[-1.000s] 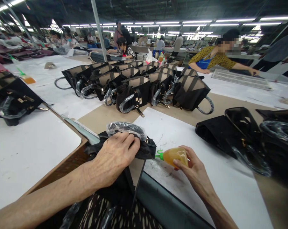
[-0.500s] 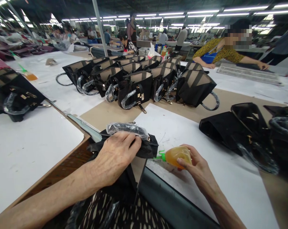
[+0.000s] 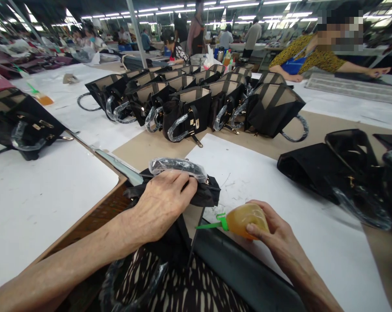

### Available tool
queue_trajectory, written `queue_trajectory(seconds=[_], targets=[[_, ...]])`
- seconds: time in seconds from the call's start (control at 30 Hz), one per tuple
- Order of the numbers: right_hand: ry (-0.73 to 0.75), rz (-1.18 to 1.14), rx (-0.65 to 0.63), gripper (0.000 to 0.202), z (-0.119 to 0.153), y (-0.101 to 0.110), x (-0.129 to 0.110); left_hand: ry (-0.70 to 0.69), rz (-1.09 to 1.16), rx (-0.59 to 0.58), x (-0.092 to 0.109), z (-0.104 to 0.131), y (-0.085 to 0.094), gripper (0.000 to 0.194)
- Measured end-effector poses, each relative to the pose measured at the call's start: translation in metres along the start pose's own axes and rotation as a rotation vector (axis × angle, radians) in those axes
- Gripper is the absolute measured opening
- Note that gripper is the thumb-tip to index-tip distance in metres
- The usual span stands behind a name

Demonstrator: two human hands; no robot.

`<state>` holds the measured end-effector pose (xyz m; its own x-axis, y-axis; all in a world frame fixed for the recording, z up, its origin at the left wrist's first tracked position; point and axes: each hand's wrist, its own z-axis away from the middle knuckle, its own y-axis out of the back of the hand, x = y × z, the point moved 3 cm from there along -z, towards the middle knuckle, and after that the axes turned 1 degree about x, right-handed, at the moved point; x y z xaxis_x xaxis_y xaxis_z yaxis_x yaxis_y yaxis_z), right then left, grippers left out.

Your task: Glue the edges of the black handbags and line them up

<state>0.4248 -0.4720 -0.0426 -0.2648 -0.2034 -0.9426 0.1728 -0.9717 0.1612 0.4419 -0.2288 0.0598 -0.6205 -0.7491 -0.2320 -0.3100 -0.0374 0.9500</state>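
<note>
While our left forearm (image 3: 82, 255) slants up from the lower left corner, our left hand (image 3: 165, 201) lies with its back upward on a black bag (image 3: 212, 193) at the table edge, just above our patterned clothing (image 3: 150, 277). Its fingers bend at the knuckles and close over the black material, pinching it; the thumb is hidden, so we cannot tell how it presses. Just beyond the knuckles arches the bag's handle (image 3: 178, 167), wrapped in clear plastic.

From the lower right, our right forearm (image 3: 308, 271) rises toward the middle, and our right hand (image 3: 275, 227) grips a squeeze bottle (image 3: 246, 220) of amber liquid, the thumb along its near side and the fingers wrapped around the far side. We hold the bottle tipped almost onto its side, its green nozzle (image 3: 208, 225) pointing left toward the bag's beige inside (image 3: 192, 216); we cannot tell whether the tip touches it. Past both hands, more black bags (image 3: 196, 115) stand close together on the table (image 3: 247, 169).
</note>
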Motion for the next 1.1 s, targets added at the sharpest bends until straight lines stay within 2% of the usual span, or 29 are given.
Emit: queue_trajectory(seconds=[0.4, 0.67, 0.87, 1.1], targets=[[-0.118, -0.146, -0.006, 0.049, 0.023, -0.013, -0.008, -0.022, -0.063, 0.033, 0.000, -0.003, -0.001, 0.030], [-0.059, -0.019, 0.068, 0.047, 0.032, -0.003, -0.005, -0.025, -0.064, 0.013, 0.001, -0.005, 0.002, 0.025], [-0.085, -0.077, 0.089, 0.045, 0.031, -0.011, -0.004, -0.023, -0.060, -0.019, 0.001, -0.005, 0.001, 0.027], [-0.103, -0.124, 0.015, 0.045, 0.041, -0.014, 0.002, -0.021, -0.053, -0.013, 0.002, -0.005, 0.001, 0.024]])
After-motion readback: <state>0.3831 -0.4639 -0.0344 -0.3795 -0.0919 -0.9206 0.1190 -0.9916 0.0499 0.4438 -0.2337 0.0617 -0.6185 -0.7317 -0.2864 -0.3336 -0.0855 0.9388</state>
